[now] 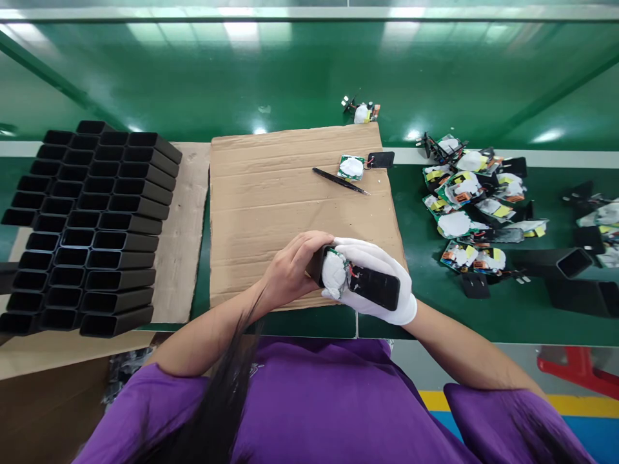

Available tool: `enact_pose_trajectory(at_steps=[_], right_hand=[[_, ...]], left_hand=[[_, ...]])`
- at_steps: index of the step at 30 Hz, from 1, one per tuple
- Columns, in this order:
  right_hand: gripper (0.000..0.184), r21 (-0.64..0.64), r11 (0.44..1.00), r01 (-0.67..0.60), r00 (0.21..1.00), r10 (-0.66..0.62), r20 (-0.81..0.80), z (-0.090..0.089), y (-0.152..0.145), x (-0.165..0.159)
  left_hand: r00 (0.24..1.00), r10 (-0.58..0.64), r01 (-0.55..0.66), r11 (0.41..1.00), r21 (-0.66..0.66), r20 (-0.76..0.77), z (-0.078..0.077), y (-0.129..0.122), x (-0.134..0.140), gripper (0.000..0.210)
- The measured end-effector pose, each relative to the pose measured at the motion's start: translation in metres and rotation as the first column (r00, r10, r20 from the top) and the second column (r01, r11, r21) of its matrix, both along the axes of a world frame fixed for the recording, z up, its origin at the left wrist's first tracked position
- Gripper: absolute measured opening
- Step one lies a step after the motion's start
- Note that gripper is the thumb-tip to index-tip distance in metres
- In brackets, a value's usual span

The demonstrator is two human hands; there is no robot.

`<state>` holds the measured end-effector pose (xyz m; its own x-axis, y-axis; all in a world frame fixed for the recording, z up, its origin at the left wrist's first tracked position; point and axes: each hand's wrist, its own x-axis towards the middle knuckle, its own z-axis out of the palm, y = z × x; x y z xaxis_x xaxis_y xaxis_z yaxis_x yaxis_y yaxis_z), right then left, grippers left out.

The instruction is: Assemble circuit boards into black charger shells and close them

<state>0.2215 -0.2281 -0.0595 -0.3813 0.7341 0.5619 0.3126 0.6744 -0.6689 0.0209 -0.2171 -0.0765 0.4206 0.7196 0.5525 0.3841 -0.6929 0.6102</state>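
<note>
My bare left hand (293,269) is closed around a black rectangular sleeve (316,265), whose mouth faces right. At that mouth sits a circuit board (334,274) covered with a white lump; how far it reaches inside is hidden. Red wires link the board to a flat black end cap (376,287). My right hand (382,258), in a white glove, is closed under the board and cap, which lie across its palm. Beyond the hands, black tweezers (341,181) and another board (351,167) with a black cap (381,160) lie on the cardboard sheet (261,193).
Stacked black sleeves (91,225) fill the left side. A pile of circuit boards (467,193) lies on the green table at right, beside loose black sleeves (551,263). One more board (362,113) lies past the cardboard. A red stool (578,367) stands at lower right.
</note>
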Motion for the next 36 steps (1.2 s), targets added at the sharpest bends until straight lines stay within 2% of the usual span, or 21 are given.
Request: enact_pose_trajectory(at_steps=[7,18,26,36], right_hand=[[0.063,-0.063,0.996,0.058,0.997,-0.055,0.044,0.0063,0.002,0.0022],[0.059,-0.126,0.989,0.071,0.997,-0.068,0.024,0.0016,0.0009,-0.0027],[0.059,-0.182,0.983,0.041,0.999,-0.043,-0.008,0.0006,0.0011,-0.0031],[0.06,-0.174,0.983,0.057,0.998,-0.055,0.02,-0.0018,0.0006,-0.0031]], left_hand=[[1.0,0.02,-0.021,0.999,-0.046,-0.016,0.0043,0.0015,0.0003,0.057],[0.997,0.039,-0.045,0.996,-0.079,-0.073,0.0001,-0.0021,-0.001,0.059],[0.999,0.031,-0.032,0.999,-0.035,-0.032,0.0008,-0.0008,0.0012,0.056],[0.997,0.03,-0.033,0.998,-0.044,-0.066,-0.0014,-0.0009,-0.0013,0.055]])
